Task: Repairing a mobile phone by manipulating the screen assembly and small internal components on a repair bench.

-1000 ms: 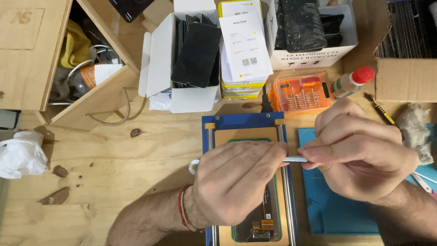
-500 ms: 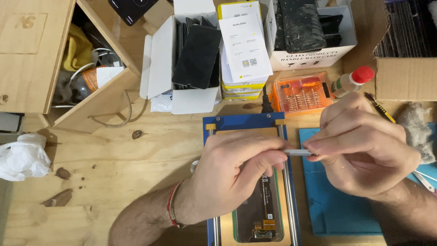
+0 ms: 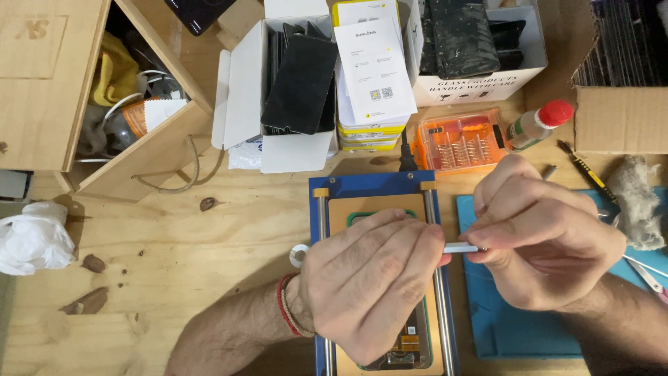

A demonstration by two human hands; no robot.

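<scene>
Wooden bench (image 3: 139, 278), seen from above. Both hands meet over a blue-framed press plate (image 3: 369, 184) with two steel rails running down its sides.

Left hand (image 3: 369, 285): curled, fingers folded down over the tan pad of the plate, covering most of what lies there. Fingertips pinch the near end of a thin white rod (image 3: 463, 247). A red and beige cord band sits on the wrist.

Right hand (image 3: 543, 240): closed around the other end of the white rod, thumb and forefinger pressed on it. The rod lies level between the two hands, just above the right-hand rail. How far it runs inside either fist cannot be told.

Under the left hand, a phone part (image 3: 403, 345) with a green edge and small gold contacts shows at the bottom of the plate.

Around:
- blue mat (image 3: 501, 327) to the right of the plate, under the right wrist
- orange case of screwdriver bits (image 3: 463, 143) just behind the plate
- glue bottle with red cap (image 3: 539, 124) beside the case
- white boxes (image 3: 292, 90) holding dark glass panels, further back
- open wooden drawer (image 3: 132, 104) at far left, stuffed with cables and a yellow cloth
- crumpled white plastic bag (image 3: 31, 237) at the left edge
- small ring of tape (image 3: 299, 255) near the left wrist
</scene>
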